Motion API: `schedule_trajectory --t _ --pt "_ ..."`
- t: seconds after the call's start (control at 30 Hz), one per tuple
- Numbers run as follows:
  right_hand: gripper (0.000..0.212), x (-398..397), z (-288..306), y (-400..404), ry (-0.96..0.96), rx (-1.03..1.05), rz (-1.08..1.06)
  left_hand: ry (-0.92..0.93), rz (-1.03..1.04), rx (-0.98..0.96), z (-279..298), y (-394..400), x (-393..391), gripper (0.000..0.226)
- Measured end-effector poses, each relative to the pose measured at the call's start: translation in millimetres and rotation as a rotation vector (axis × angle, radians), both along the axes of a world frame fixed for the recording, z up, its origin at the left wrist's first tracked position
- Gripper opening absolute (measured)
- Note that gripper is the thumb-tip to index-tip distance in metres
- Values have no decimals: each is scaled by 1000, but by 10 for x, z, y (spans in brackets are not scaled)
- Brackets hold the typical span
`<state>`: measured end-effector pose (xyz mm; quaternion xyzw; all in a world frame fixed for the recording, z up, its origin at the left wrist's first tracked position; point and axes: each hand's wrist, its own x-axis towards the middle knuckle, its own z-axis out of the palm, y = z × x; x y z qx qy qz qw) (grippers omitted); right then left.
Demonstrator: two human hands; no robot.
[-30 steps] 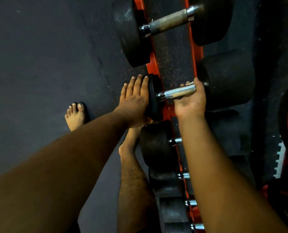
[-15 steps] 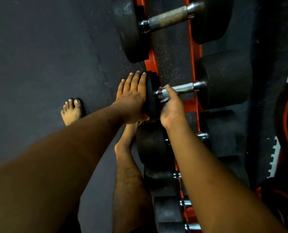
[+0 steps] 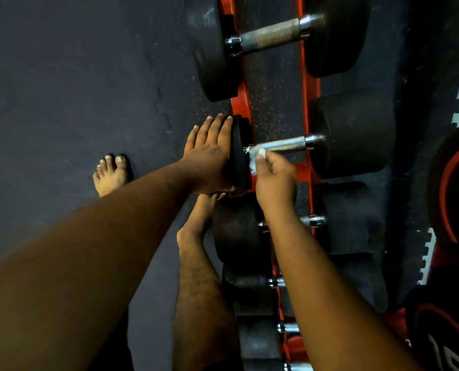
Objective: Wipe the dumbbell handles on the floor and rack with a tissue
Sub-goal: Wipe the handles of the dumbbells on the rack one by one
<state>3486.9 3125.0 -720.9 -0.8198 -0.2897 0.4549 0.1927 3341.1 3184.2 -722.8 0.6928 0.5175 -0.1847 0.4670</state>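
A black dumbbell with a chrome knurled handle [image 3: 284, 144] lies across the orange rack [image 3: 307, 84]. My left hand [image 3: 209, 156] lies flat against the outer face of its near weight head [image 3: 240, 153], fingers straight. My right hand [image 3: 275, 178] pinches a small white tissue [image 3: 256, 153] and presses it on the handle's left end, next to that head. A larger dumbbell's handle [image 3: 270, 36] lies on the rack above. Handles of smaller dumbbells [image 3: 312, 220] show below, partly hidden by my right forearm.
Dark rubber floor [image 3: 75, 89] fills the left side. My two bare feet [image 3: 112, 174] stand on it close to the rack. Black and red weight plates [image 3: 453, 188] lean at the right edge beside a white interlocking mat border.
My right hand slid along the handle from its right end to its left end, and the tissue now shows between the fingers. My left hand stayed on the weight head.
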Motion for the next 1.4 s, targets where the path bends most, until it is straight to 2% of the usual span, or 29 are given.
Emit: schedule_trajectory --t 0.1,0.2,0.3,0.43,0.57,0.73,0.8,0.9,1.03,1.1,1.23,1.33,1.4 --pt "31 123 14 300 -263 197 341 1 0 -2 2 1 0 148" --pt "33 179 -123 499 -462 139 805 5 0 -8 -5 7 -4 149" --pt "39 201 -257 338 -507 68 1055 14 -3 -10 -4 0 -3 149" --pt "49 243 -184 39 -584 101 1107 19 -4 1 7 -6 -3 147" --pt "46 236 -82 -185 -565 118 1055 -13 16 43 28 -65 -16 145" --pt "39 352 64 -790 -445 46 608 -73 57 177 81 -300 -64 127" --pt "38 430 154 -1041 -449 32 575 -101 32 245 171 -541 -81 118" --pt "36 511 258 -1337 -489 57 655 -157 -78 293 301 -990 -118 112" --pt "42 593 246 -1501 -569 48 827 -95 -192 128 339 -1441 -106 112" --pt "49 638 147 -1486 -578 14 936 -81 -166 20 291 -1604 -42 116" --pt "55 692 -55 -1442 -559 -263 1184 -93 -130 -48 106 -1830 150 127" --pt "54 723 -95 -1579 -594 -231 1257 -42 -80 -21 14 -1931 377 136" --pt "56 755 -72 -1784 -646 -129 1284 6 -33 1 2 -1972 462 143"
